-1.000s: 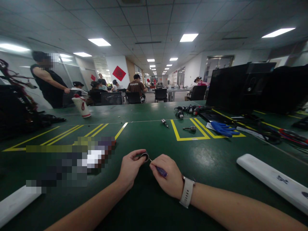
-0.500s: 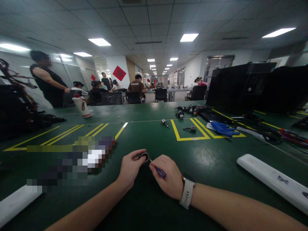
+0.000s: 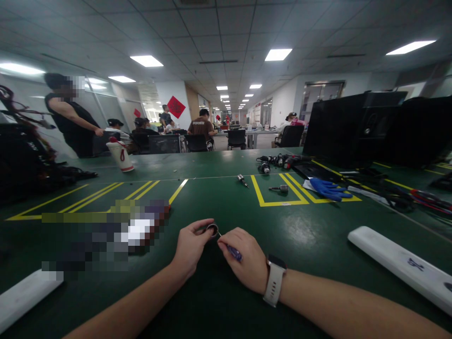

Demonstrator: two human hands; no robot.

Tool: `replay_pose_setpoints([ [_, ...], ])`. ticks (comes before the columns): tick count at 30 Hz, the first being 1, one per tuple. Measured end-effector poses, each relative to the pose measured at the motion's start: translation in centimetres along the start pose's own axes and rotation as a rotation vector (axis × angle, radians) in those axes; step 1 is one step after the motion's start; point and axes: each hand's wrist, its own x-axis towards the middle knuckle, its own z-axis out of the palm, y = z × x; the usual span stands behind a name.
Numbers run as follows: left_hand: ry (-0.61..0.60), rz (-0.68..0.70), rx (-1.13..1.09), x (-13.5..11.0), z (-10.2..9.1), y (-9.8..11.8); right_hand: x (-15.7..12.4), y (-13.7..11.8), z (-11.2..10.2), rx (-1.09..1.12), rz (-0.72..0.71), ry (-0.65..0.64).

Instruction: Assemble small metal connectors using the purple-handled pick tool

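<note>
Between thumb and fingers, my left hand (image 3: 190, 245) grips a small metal ring (image 3: 213, 229), its round opening turned towards me. My right hand (image 3: 245, 259), with a pale-strapped watch on the wrist, is closed around a screwdriver (image 3: 234, 253) with a purple-blue handle. The thin shaft points up and left and meets the ring's right side; whether its tip sits in a screw cannot be made out. Both hands are just above the green table (image 3: 300, 292).
Two metal tool-like parts (image 3: 242, 180) lie beyond my hands, one inside yellow tape lines. Further right are a blue glove (image 3: 328, 189), cables and black equipment (image 3: 353, 122). White bars (image 3: 395, 263) flank me. A white cup (image 3: 120, 154) stands far left. Several people sit or stand beyond.
My right hand and the screwdriver have shifted very slightly left, the handle turning a little. The left hand and ring hold nearly still. A distant standing person has moved right.
</note>
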Motion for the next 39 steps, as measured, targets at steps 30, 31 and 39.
replay_pose_setpoints([
  [30, -0.074, -0.070, 0.073, 0.1, -0.4, 0.2, 1.7, 3.8, -1.9, 0.220, 0.469, 0.257],
  [31, -0.070, -0.069, 0.070, 0.1, -0.3, 0.2, 1.7, 3.8, -1.9, 0.217, 0.468, 0.255],
  [39, -0.038, -0.065, 0.029, -0.3, 0.1, 0.5, 2.2, 4.3, -1.8, 0.277, 0.506, 0.236],
])
